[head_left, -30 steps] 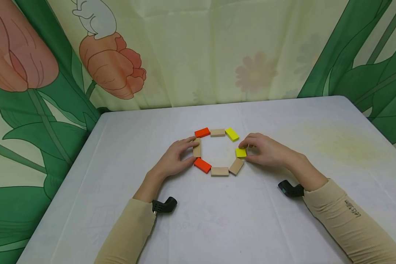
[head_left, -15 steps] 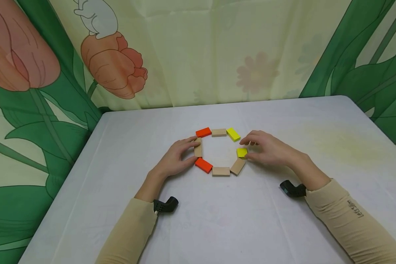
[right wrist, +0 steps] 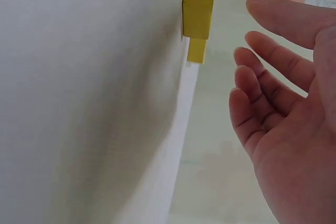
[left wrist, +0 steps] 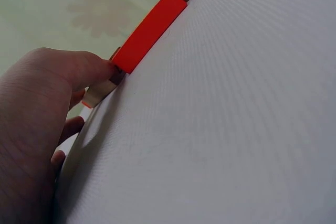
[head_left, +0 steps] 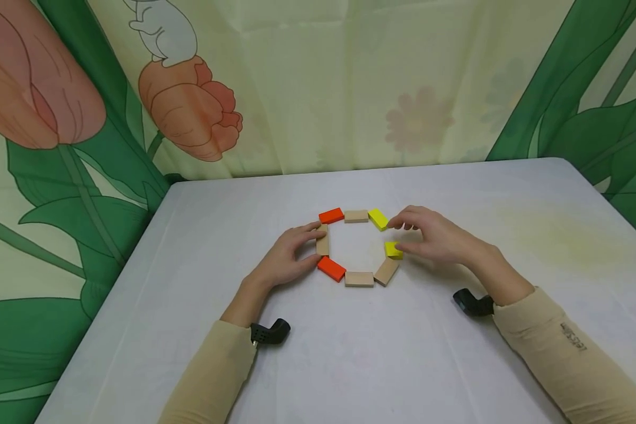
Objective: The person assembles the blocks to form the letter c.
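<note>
Red, yellow and plain wooden blocks lie in a ring on the table. My left hand (head_left: 285,259) touches the plain block (head_left: 323,242) on the ring's left side, fingers at its far end, thumb by the near red block (head_left: 332,269). In the left wrist view that thumb (left wrist: 92,71) meets the plain block beside the red block (left wrist: 149,32). My right hand (head_left: 437,235) hovers over the ring's right side, thumb and fingers spread apart. Its thumb overlaps the lower yellow block (head_left: 390,249) in the head view, but the right wrist view shows a gap between hand and yellow block (right wrist: 199,9).
A gap separates the lower yellow block from the upper yellow block (head_left: 378,219). Plain blocks and another red block (head_left: 331,216) form the rest of the ring. A white cloth covers the table (head_left: 318,365); a printed curtain (head_left: 307,88) hangs behind it.
My right hand has let go of the lower yellow block and risen away, its fingers and thumb parting. The left hand stays at the plain block. The head view has shifted slightly.
</note>
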Motion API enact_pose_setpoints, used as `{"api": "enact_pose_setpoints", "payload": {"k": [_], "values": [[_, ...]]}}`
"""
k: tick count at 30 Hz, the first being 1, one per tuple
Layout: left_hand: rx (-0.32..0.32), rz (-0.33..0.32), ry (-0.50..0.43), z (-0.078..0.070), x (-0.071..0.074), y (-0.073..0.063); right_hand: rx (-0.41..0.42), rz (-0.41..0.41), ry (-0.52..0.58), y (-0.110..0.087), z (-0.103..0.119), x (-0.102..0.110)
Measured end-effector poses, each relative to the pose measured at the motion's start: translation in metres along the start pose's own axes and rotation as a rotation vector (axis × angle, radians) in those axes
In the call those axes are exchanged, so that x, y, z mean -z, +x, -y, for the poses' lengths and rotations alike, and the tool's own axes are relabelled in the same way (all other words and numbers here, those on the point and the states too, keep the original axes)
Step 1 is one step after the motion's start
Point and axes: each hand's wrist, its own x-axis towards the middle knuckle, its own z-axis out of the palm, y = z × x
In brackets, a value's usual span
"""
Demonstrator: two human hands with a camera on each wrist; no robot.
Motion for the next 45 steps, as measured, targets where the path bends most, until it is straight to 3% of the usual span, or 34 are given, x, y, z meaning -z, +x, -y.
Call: {"api": "enact_pose_setpoints", "payload": {"k": [15,29,45], "values": [[-0.002,0.004,0.007,-0.001,0.001,0.000,0.077,-0.008,-0.052,0.041,0.011,0.018],[-0.012,0.002,0.007,0.000,0.001,0.000,0.091,0.048,-0.060,0.086,0.029,0.014],[-0.014,0.001,0.012,-0.001,0.002,-0.001,0.053,0.232,-0.100,0.126,0.043,0.002]]}}
